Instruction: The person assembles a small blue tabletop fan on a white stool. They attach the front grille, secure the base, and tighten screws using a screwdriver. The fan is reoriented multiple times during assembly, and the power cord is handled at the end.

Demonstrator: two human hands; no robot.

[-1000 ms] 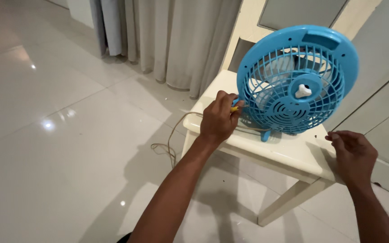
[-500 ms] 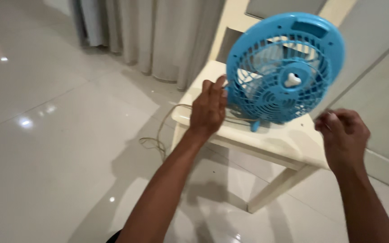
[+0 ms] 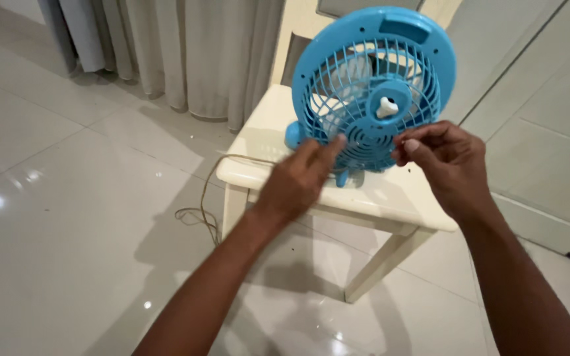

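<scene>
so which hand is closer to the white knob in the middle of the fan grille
Right. The right hand has its fingertips just below and right of the white knob. The left hand is farther away, touching the blue fan at the grille's lower left.

The left hand is motion-blurred; whether its fingers touch the blue fan cannot be told. The right hand covers the fan's lower right rim, and any item pinched there is too small to make out. Behind the fan, the chair back is cut off at the top edge. The cord passes from sight behind the left hand.
</scene>
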